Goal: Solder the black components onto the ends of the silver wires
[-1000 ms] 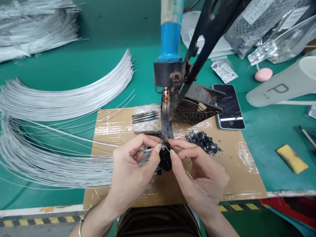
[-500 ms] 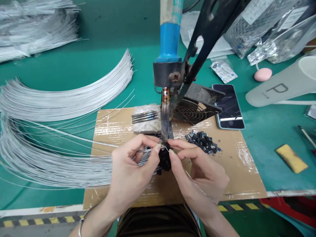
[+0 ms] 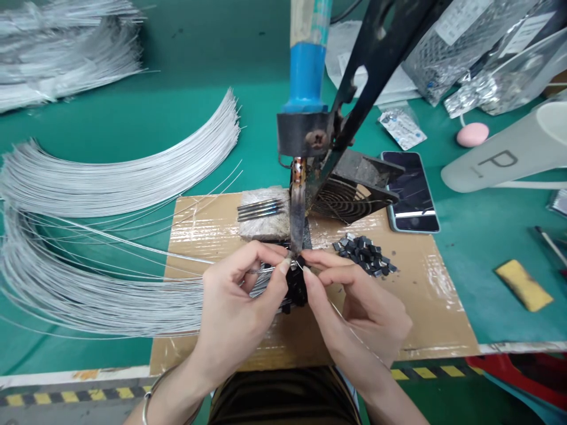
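Tightly, the left hand (image 3: 243,301) pinches a small metal piece (image 3: 293,264) between thumb and forefinger, right under the downward-pointing tip of a soldering iron (image 3: 305,77); whether tip and piece touch cannot be told, and the piece is too small to show its long axis. The right hand (image 3: 354,295), its grip closed on a thin wire (image 3: 353,330), meets the left almost fingertip to fingertip. From that grip the wire slants down and right, along the palm. A light cable (image 3: 190,258) runs lengthwise from the far left into the left grip, dipping slightly rightward.

Both wrists angle inward from the near edge of the desk (image 3: 478,283), thumbs nearest the wearer, the right hand's other fingers curled.

Two curved wire bundles (image 3: 124,186) fan out left of the grips, one behind the other. One cluster of black parts (image 3: 296,289) lies beneath the grips; one pile of black pieces (image 3: 365,255), too many to count, sits beyond the right grip on cardboard (image 3: 425,307). Farther out that way are one fan (image 3: 349,198), one phone (image 3: 411,192) and one yellow sponge (image 3: 523,285).
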`<state>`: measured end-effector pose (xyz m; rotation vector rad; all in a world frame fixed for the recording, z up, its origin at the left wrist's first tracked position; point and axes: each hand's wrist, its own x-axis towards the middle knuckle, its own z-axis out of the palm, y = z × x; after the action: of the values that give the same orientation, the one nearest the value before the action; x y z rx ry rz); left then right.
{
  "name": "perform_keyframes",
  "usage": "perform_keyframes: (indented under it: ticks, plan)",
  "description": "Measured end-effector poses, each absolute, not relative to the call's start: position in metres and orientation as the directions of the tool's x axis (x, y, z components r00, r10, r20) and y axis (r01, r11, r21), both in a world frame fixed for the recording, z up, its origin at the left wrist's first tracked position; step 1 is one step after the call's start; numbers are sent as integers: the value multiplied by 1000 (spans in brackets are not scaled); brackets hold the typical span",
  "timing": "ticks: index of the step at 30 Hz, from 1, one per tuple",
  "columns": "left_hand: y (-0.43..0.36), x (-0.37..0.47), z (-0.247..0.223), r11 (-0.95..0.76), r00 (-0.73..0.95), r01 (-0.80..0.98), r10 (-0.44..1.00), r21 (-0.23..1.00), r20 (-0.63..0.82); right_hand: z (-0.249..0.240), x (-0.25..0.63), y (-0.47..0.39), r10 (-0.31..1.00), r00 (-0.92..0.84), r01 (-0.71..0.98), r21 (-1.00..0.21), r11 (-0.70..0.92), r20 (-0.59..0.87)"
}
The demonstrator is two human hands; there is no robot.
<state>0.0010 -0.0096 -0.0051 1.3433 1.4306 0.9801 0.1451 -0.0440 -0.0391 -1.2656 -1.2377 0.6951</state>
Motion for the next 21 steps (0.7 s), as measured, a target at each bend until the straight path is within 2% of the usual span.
perform_keyframes:
  ticks: [21]
  plan:
    - [-9,1,-8,99,17,278,994,956,-108,-39,145,-43,914,270,247,-939,238,303]
